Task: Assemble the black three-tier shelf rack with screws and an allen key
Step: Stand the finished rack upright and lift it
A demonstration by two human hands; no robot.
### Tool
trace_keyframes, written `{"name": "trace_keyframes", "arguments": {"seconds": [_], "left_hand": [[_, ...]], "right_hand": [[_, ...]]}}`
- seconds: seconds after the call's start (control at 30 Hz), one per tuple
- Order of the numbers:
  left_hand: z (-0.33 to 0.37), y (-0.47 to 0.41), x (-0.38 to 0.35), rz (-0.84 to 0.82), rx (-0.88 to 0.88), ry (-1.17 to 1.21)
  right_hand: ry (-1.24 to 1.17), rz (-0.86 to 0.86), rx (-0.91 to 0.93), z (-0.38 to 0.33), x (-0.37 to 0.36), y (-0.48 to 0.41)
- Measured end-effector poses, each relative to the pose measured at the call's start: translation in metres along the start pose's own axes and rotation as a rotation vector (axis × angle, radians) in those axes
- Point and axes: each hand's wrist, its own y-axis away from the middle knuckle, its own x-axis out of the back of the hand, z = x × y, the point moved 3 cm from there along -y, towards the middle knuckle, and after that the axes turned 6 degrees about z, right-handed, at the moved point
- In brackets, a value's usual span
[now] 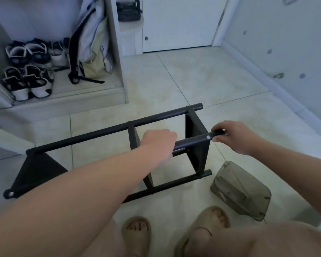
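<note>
Here the left grip (158, 140) wraps a pole (191, 141) of the black metal shelf rack (100, 131) and the right grip (230, 138) pinches its end, likely steadying it.

No writing, label, brand or number can be read anywhere in view; the black shelf rack (104, 132) shows only plain dark surfaces; the shoes (26, 80) in the alcove at the far left corner of the floor and the bag (93, 43) hanging above them are too blurred to tell any mark; the clear plastic container (241, 190) on the floor near its right edge likewise.
</note>
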Motion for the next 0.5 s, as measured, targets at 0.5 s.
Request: {"name": "trace_keyframes", "arguments": {"seconds": [0.5], "left_hand": [[-0.065, -0.055, 0.105, 0.599, 0.214, 0.471]], "right_hand": [[-0.296, 0.479, 0.172, -0.138, 0.172, -0.072]]}}
